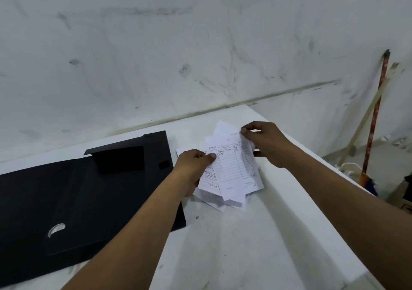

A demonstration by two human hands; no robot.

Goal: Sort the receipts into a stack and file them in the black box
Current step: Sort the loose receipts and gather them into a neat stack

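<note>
The black box lies opened flat on the left of the white counter — a matte folder-like case with a half-moon cut-out. Just right of it sits a loose, uneven pile of white receipts, ruled forms with handwriting. The left hand pinches the pile's left edge, thumb on top; the right hand grips the top right corner. One sheet reads "NOTA NO" — the rest is illegible.
</note>
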